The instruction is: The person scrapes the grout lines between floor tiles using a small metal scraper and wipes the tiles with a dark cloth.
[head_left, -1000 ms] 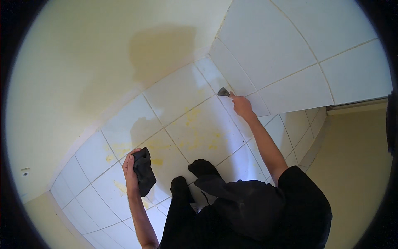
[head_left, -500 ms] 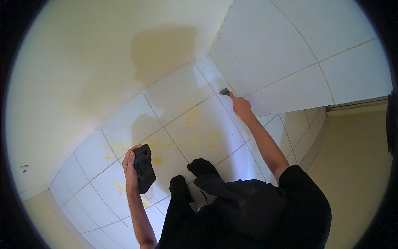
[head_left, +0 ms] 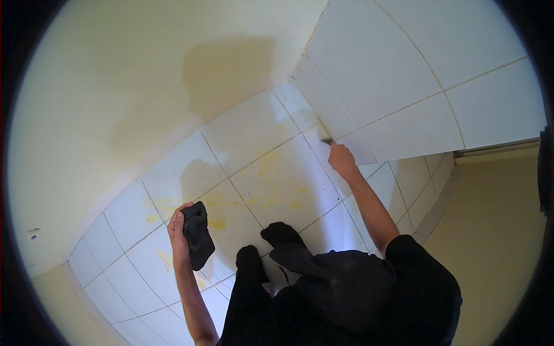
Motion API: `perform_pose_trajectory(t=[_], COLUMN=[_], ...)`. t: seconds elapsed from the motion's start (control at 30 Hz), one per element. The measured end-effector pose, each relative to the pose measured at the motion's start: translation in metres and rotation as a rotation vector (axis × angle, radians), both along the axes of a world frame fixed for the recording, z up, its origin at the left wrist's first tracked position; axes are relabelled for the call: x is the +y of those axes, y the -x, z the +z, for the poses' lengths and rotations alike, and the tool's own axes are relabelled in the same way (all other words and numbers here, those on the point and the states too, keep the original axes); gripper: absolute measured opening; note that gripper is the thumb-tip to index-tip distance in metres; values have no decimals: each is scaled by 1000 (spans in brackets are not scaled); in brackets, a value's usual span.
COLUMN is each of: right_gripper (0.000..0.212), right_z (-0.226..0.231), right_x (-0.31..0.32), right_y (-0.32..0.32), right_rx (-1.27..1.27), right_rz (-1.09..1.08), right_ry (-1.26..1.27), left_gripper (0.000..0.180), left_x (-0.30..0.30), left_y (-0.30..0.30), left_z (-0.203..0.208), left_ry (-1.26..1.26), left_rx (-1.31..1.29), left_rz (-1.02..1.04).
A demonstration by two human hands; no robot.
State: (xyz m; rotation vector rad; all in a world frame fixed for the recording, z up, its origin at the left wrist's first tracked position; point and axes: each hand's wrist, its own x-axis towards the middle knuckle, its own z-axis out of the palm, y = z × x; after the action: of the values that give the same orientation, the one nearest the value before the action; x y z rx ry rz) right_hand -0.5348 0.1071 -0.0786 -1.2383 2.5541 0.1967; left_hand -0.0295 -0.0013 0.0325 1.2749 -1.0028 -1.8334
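Note:
My left hand is closed around a folded dark grey cloth, held over the floor at the left. On the right, my right hand grips a small scraper; its handle is hidden inside my fist. The thin dark blade is seen nearly edge-on at the seam between the white tiled floor and the tiled side. Whether the blade touches the tile I cannot tell. Yellow stains spread over the floor tiles between my hands.
My black-socked feet stand on the tiles below the stains. A cream wall rises at the left, with my shadow on it. White tiles cover the raised side at the upper right, whose lower edge overhangs the floor.
My right hand has shifted slightly right and nearer with the scraper, and the blade has turned edge-on. The left hand with the cloth has moved slightly left.

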Motion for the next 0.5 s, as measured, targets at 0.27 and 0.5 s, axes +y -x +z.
perform_pose_trajectory(t=[0.27,0.5], right_gripper=[66,66], right_z=[2,3], right_x=[-30,15], right_y=[-17,-59], right_rx=[-84,-21], right_rz=[-6,-199], right_ry=[190,156], left_gripper=[39,40], left_x=[2,-1], left_y=[1,-3], left_z=[-9,-2], left_ry=[0,-12], left_rx=[34,29], left_rz=[-28,-18])
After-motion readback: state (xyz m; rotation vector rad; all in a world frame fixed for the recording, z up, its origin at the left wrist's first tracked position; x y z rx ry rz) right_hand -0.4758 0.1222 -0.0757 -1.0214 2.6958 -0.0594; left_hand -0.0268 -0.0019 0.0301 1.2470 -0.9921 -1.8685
